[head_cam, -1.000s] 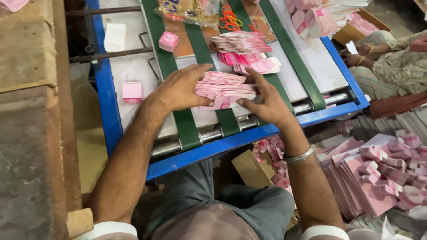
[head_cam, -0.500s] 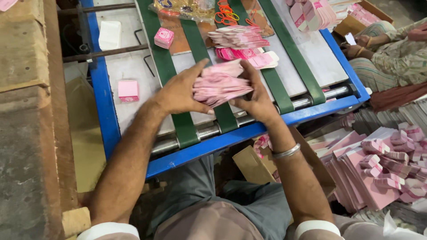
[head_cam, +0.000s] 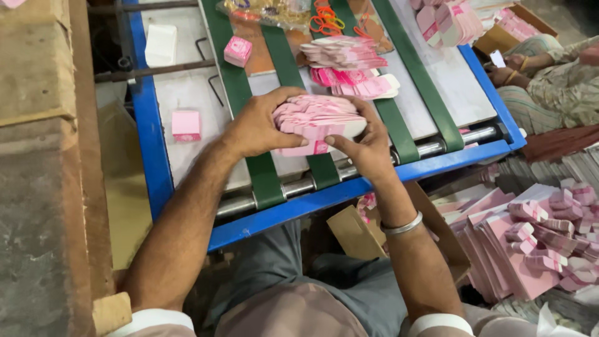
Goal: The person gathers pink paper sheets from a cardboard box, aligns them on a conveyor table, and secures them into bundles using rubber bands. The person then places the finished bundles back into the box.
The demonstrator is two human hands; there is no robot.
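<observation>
While sitting at the blue table [head_cam: 349, 190] | left hand [head_cam: 259, 128] and right hand [head_cam: 365, 146] are clamping the pink stack [head_cam: 318, 118] from both sides | more stacks [head_cam: 346, 53] are lying beyond it

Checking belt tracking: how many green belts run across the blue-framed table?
3 green belts: left belt passing under the left hand, middle belt under the pink card bundle, right belt beyond the right hand. More may lie off-frame.
</observation>
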